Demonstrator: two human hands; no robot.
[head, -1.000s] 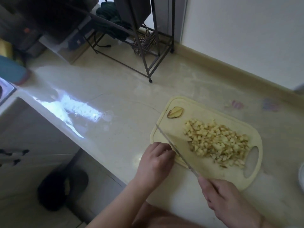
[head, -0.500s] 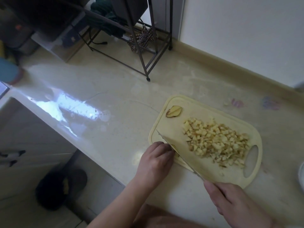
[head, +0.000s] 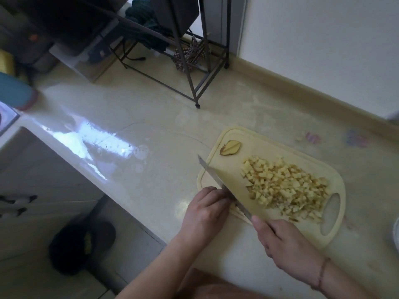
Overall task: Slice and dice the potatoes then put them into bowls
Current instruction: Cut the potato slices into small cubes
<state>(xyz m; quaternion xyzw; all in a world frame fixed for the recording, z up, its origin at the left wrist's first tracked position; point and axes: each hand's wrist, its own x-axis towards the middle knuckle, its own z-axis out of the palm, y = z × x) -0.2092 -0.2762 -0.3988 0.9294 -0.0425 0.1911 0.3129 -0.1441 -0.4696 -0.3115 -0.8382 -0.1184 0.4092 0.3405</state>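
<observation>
Potato dice (head: 285, 184): heaped on cutting board (head: 267, 212), right half
Right hand (head: 287, 244): gripping knife (head: 220, 184)
Left hand (head: 205, 214): curled at blade; contents hidden
Board: on counter (head: 151, 134)

A home kitchen: glossy cream table (head: 151, 130) against the wall, cutting board (head: 269, 145) heaped with diced potato (head: 285, 184), wire rack (head: 194, 61) behind.

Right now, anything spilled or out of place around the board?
Mostly tidy. One small pale bit, apparently stray potato, lies on the counter beyond the cutting board, apart from the diced pile. A lone skin-on end slice sits at the board's far corner.
</observation>
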